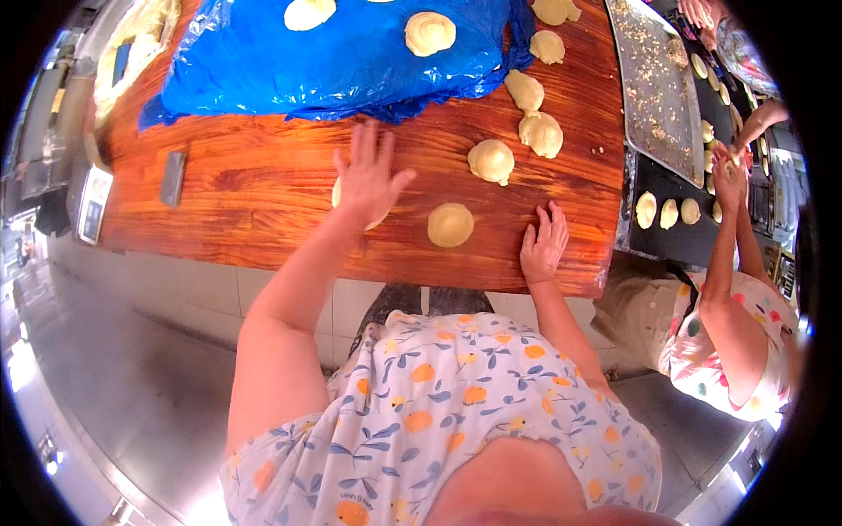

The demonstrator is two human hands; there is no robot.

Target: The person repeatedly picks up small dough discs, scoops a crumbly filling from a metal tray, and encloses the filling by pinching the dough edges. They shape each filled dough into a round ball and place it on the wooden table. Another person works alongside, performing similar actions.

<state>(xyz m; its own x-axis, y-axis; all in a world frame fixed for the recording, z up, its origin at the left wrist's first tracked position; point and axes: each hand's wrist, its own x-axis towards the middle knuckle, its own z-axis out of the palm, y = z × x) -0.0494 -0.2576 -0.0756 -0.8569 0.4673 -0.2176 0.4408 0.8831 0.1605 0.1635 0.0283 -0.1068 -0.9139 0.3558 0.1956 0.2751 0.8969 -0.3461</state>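
My left hand (pixel 367 175) is spread flat, palm down, over a round of dough (pixel 337 193) that shows only at its edges beneath the palm. Just right of it a flattened dough disc (pixel 450 225) lies on the wooden table (pixel 263 158). My right hand (pixel 545 243) rests on the table near its front edge, fingers loosely extended, holding nothing. Between the hands and farther back sits a dough piece (pixel 491 162). Behind that, two touching dough pieces (pixel 540 134) lie near the table's right side.
Blue plastic sheeting (pixel 333 70) with dough rounds on it covers the back. A grey metal bar (pixel 174 179) and a scale (pixel 92 204) are at left. To the right stand a crumb-strewn metal tray (pixel 662 96), a dark tray (pixel 658 241) of dough pieces, and a co-worker (pixel 732 337) handling dough.
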